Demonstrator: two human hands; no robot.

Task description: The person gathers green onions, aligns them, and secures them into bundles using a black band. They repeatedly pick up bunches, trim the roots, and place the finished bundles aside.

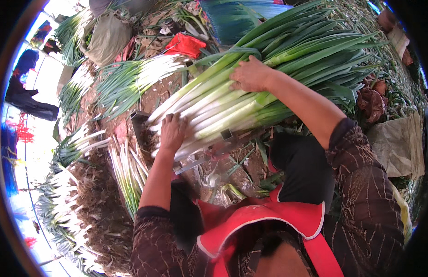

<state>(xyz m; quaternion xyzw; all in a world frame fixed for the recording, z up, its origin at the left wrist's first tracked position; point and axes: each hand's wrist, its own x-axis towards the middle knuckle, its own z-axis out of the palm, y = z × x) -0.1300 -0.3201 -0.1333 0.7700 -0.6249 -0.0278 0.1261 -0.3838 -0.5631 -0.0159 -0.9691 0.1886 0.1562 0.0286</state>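
Observation:
A thick bunch of large green onions [214,104] lies slantwise before me, white root ends at lower left and green leaves at upper right. It rests on a metal frame [141,130] whose plate stands by the roots. My left hand [173,132] lies on the white stems close to the root ends, its fingers spread a little. Farther up the bunch, my right hand [252,74] rests over the stalks where white turns green, fingers spread and curved. Neither palm is visible, and the hands' undersides are hidden.
Smaller bunches of green onions [130,81] lie beyond the frame, near a red plastic bag [186,45]. At left, a long pile of onions [92,207] shows its roots. A cloth sack [110,38] stands at the upper left; a folded sack [395,145] lies at right.

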